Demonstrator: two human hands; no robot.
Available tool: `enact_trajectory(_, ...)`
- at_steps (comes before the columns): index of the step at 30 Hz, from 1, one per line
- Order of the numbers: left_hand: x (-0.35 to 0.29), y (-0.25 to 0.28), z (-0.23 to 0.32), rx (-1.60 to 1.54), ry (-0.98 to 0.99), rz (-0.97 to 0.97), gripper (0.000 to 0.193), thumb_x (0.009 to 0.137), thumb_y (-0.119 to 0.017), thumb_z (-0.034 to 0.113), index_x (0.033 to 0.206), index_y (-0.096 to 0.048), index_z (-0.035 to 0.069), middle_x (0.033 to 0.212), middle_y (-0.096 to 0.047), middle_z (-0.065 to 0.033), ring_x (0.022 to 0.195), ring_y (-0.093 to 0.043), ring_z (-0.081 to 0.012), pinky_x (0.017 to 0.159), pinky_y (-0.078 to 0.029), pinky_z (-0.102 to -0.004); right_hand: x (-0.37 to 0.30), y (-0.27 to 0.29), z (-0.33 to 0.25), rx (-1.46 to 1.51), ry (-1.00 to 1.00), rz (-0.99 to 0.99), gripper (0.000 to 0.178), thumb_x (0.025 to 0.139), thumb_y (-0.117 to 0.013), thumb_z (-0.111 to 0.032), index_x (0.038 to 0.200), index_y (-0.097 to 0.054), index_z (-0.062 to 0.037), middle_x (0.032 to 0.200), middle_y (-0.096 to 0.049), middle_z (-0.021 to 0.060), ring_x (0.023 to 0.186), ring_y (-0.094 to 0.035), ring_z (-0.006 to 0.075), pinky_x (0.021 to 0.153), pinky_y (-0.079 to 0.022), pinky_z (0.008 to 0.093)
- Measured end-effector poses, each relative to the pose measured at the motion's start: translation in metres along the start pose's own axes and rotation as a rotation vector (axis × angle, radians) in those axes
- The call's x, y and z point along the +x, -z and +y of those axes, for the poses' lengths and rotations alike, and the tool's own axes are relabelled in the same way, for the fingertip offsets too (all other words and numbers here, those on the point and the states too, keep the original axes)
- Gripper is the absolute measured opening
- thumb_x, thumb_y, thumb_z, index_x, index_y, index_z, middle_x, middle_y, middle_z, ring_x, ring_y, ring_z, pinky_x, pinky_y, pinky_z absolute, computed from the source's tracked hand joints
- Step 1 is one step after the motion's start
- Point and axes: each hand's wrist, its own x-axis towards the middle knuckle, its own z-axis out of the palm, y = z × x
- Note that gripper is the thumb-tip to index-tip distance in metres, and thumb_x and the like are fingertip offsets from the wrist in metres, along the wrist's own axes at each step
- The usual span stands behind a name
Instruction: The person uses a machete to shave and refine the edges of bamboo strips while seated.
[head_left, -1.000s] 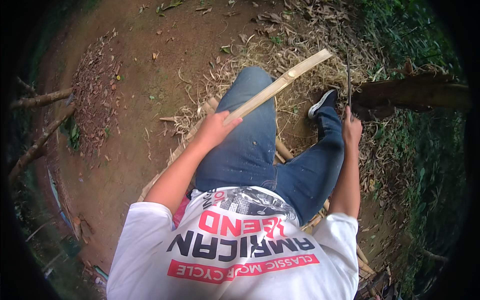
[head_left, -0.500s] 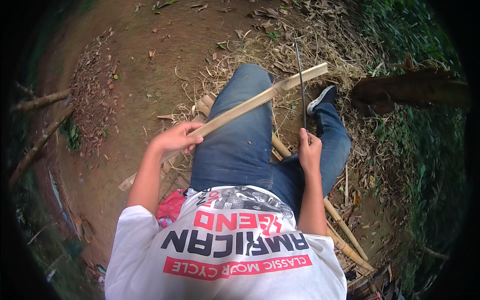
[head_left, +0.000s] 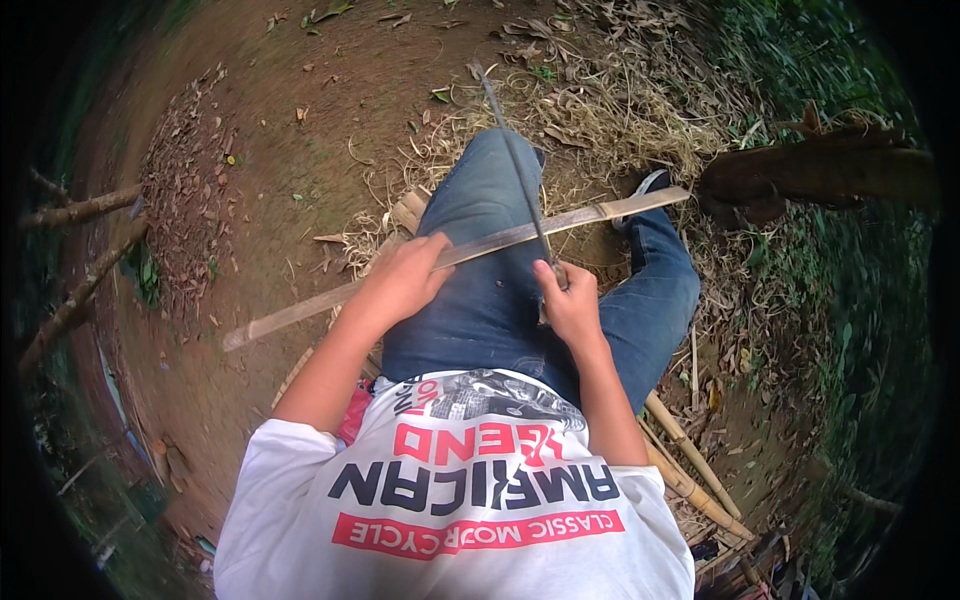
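Note:
A long split bamboo strip lies slantwise across my raised left thigh, its right end higher than its left. My left hand is closed around it near its middle, with part of the strip sticking out to the left. In my right hand is a knife with a long, thin, dark blade. The blade points away and leans left. It crosses the strip just right of my left hand; whether its edge touches the bamboo I cannot tell. My fingers hide most of the handle.
Curled shavings cover the ground ahead. Bamboo poles lie beside my right hip. At the right is a dark log, and at the left are branches. A red cloth or bag shows by my left side.
My left hand has moved right and forward, and the strip now extends farther both ways. My right hand has shifted left, bringing the knife to lean left over the strip.

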Motion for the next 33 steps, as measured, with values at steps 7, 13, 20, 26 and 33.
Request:
enact_trajectory(7, -0.015, 0.027, 0.001, 0.139, 0.292, -0.079, 0.041, 0.078, -0.071, 0.029, 0.108, -0.058, 0.005, 0.093, -0.068, -0.0182, 0.089, -0.065, -0.0378, 0.078, -0.05, -0.0478, 0.014, -0.013, 0.014, -0.116, -0.037, -0.054, 0.058, 0.086, -0.065, -0.049, 0.067, -0.06, 0.0057, 0.052, -0.052, 0.0129, 0.051, -0.049, 0.0181, 0.053, -0.041, 0.0389)
enact_trajectory(13, -0.038, 0.032, -0.035, 0.271, 0.308, 0.013, 0.038, 0.071, -0.071, 0.022, 0.104, -0.06, 0.005, 0.091, -0.067, -0.0195, 0.089, -0.064, -0.0382, 0.076, -0.049, -0.0482, 0.013, -0.015, 0.019, -0.088, 0.022, -0.026, 0.055, 0.091, -0.062, -0.042, 0.056, -0.048, -0.0013, 0.048, -0.044, 0.0017, 0.045, -0.043, 0.01, 0.043, -0.034, 0.0334)
enact_trajectory(20, -0.043, 0.039, -0.041, 0.317, 0.311, -0.031, 0.037, 0.069, -0.079, 0.033, 0.092, -0.066, 0.006, 0.081, -0.067, -0.0182, 0.081, -0.066, -0.0377, 0.072, -0.052, -0.0467, 0.009, -0.009, 0.018, -0.078, -0.053, -0.027, 0.056, 0.087, -0.065, -0.045, 0.066, -0.058, 0.0059, 0.052, -0.05, 0.0111, 0.051, -0.045, 0.016, 0.051, -0.038, 0.0378)
enact_trajectory(26, -0.048, 0.054, -0.047, 0.197, 0.333, -0.05, 0.052, 0.064, -0.083, 0.045, 0.096, -0.066, 0.007, 0.082, -0.067, -0.0182, 0.082, -0.065, -0.0373, 0.072, -0.051, -0.0447, 0.007, -0.007, 0.016, -0.087, -0.043, -0.021, 0.053, 0.087, -0.065, -0.044, 0.068, -0.059, 0.0052, 0.052, -0.05, 0.0106, 0.051, -0.045, 0.016, 0.051, -0.039, 0.037)
enact_trajectory(33, -0.07, 0.081, -0.062, 0.187, 0.426, -0.054, 0.05, 0.064, -0.084, 0.038, 0.099, -0.065, 0.008, 0.084, -0.067, -0.0184, 0.084, -0.064, -0.0382, 0.073, -0.048, -0.0454, 0.006, -0.01, 0.022, -0.107, -0.057, -0.011, 0.052, 0.088, -0.065, -0.042, 0.065, -0.057, 0.0045, 0.051, -0.051, 0.0094, 0.05, -0.045, 0.0151, 0.05, -0.039, 0.0363)
